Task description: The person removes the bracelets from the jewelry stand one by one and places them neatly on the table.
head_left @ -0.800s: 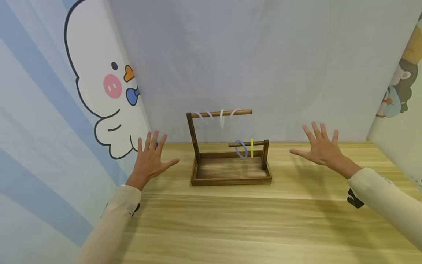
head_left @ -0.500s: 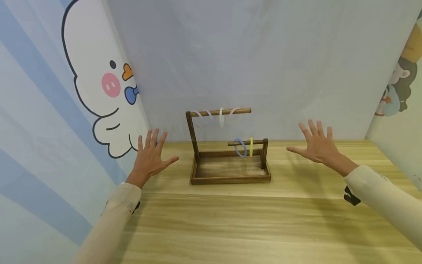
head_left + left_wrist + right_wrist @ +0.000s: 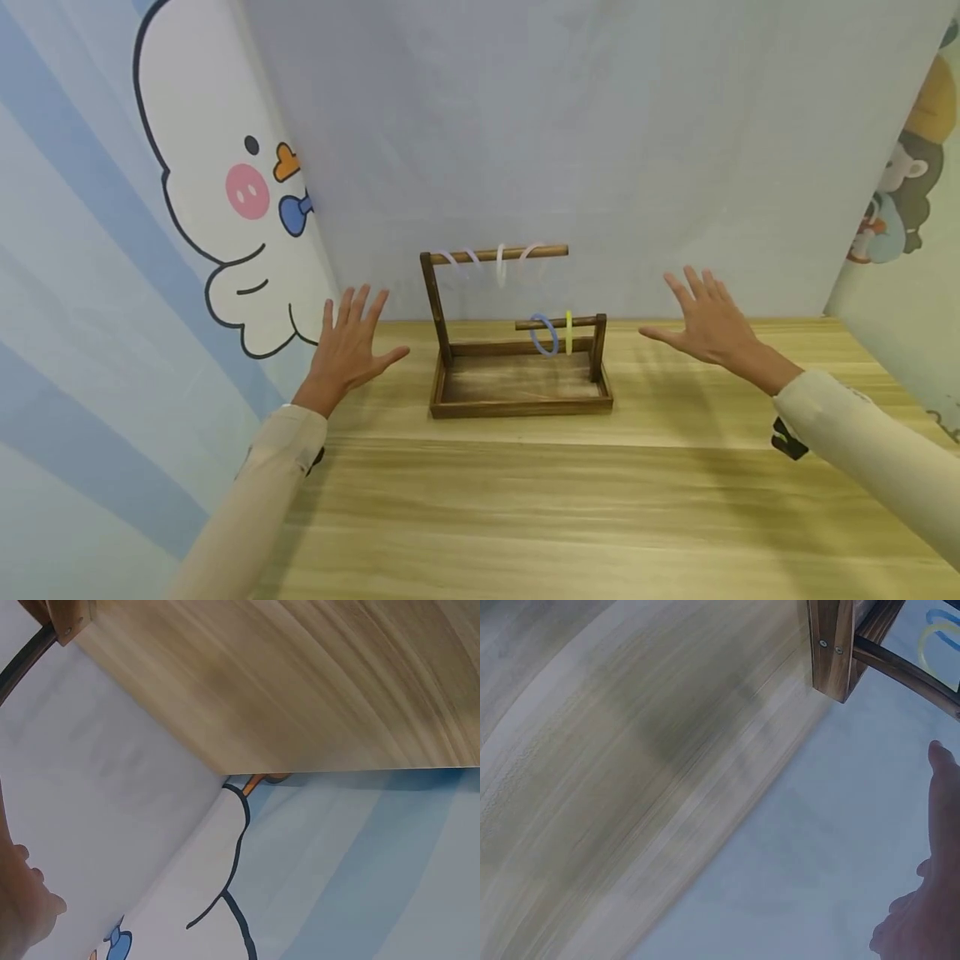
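The dark brown wooden rack (image 3: 520, 398) sits on a light tan table (image 3: 570, 500) with streaky wood grain, and the rings on its upper bar (image 3: 495, 255) are pale, whitish to faint pink, while the lower bar has a blue ring (image 3: 542, 335) next to a yellow ring (image 3: 568, 332). Left of the rack the wall cloth (image 3: 90, 275) has light blue and white diagonal stripes with a white cartoon duck (image 3: 225, 192) outlined in black, pink cheek, orange beak, blue bow tie. Behind the rack it's plain grey-blue, and both sleeves (image 3: 270, 483) are beige.
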The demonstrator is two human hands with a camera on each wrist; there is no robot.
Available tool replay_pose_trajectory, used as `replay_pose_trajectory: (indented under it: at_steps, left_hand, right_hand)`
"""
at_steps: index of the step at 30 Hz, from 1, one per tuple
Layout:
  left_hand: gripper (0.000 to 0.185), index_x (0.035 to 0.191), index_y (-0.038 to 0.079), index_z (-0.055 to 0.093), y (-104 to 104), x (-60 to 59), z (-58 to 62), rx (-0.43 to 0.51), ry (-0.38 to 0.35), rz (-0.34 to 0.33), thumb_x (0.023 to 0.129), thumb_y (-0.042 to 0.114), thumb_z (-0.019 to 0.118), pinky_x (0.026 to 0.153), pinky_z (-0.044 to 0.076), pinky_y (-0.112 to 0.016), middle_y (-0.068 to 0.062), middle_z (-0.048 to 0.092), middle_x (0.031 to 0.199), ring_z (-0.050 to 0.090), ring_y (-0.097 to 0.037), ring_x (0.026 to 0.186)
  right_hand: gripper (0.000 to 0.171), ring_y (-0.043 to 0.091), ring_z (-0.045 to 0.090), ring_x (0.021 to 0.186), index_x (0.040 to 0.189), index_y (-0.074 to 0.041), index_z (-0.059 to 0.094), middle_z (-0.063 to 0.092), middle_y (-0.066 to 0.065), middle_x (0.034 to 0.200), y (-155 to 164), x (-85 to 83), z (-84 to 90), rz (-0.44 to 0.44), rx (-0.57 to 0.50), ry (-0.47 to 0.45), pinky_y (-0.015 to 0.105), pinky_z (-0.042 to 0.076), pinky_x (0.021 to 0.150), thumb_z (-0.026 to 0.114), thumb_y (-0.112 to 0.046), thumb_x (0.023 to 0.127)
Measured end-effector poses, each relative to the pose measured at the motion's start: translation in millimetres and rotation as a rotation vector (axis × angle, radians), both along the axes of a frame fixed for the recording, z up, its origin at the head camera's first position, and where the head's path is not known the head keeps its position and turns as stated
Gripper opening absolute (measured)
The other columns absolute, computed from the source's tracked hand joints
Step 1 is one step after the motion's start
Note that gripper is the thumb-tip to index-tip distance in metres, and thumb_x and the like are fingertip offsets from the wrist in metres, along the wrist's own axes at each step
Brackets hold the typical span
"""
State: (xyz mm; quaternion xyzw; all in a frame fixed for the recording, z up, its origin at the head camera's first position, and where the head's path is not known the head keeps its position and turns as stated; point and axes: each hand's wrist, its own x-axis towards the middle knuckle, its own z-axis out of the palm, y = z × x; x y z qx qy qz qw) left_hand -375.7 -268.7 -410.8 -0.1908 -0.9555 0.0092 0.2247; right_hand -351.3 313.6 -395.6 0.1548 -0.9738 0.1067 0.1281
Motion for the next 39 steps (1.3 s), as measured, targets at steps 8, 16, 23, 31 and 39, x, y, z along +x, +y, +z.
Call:
replay_pose_trajectory:
  at_steps: [8,16,23,31,39]
  left_hand:
    - [0.108,0.167,0.016,0.018,11,-4.3,9.6,0.022,0.01,-0.015,0.088,0.068,0.07,0.123,0.015,-0.071,-0.023,0.022,0.168,0.019,-0.047,0.154]
    - [0.108,0.167,0.014,0.016,20,-8.4,16.9,0.023,0.019,-0.038,0.089,0.066,0.071,0.121,0.02,-0.072,-0.024,0.025,0.166,0.022,-0.047,0.153]
    - [0.106,0.167,0.013,0.014,28,-13.3,22.9,0.019,0.041,-0.057,0.092,0.061,0.071,0.12,0.025,-0.071,-0.025,0.03,0.164,0.027,-0.047,0.151]
    - [0.1,0.168,0.014,0.012,38,-16.9,26.0,0.056,0.015,-0.074,0.097,0.056,0.069,0.12,0.028,-0.069,-0.025,0.03,0.164,0.029,-0.048,0.15]
    - [0.098,0.167,0.011,0.012,43,-20.1,26.0,0.104,0.003,-0.104,0.099,0.051,0.069,0.117,0.033,-0.069,-0.028,0.035,0.16,0.036,-0.051,0.145]
  right_hand:
    - [0.103,0.058,0.015,0.15,0.163,0.001,0.025,0.02,0.038,0.163,-16,-3.4,9.7,0.03,-0.006,0.021,0.069,0.014,0.124,0.069,-0.061,0.094]
    - [0.1,0.054,0.029,0.148,0.16,0.004,0.03,0.032,0.035,0.16,-34,-7.2,14.7,0.062,-0.007,0.034,0.068,0.028,0.12,0.07,-0.059,0.094]
    - [0.091,0.05,0.041,0.142,0.158,0.005,0.036,0.039,0.032,0.157,-52,-10.2,19.0,0.096,-0.027,0.053,0.067,0.04,0.113,0.07,-0.053,0.097]
    - [0.086,0.047,0.047,0.139,0.157,0.003,0.039,0.044,0.03,0.156,-73,-13.8,26.9,0.103,-0.015,0.041,0.065,0.048,0.105,0.068,-0.052,0.099]
    - [0.081,0.045,0.056,0.13,0.156,-0.001,0.043,0.052,0.028,0.149,-95,-17.2,29.3,0.129,-0.026,0.067,0.062,0.056,0.092,0.067,-0.053,0.099]
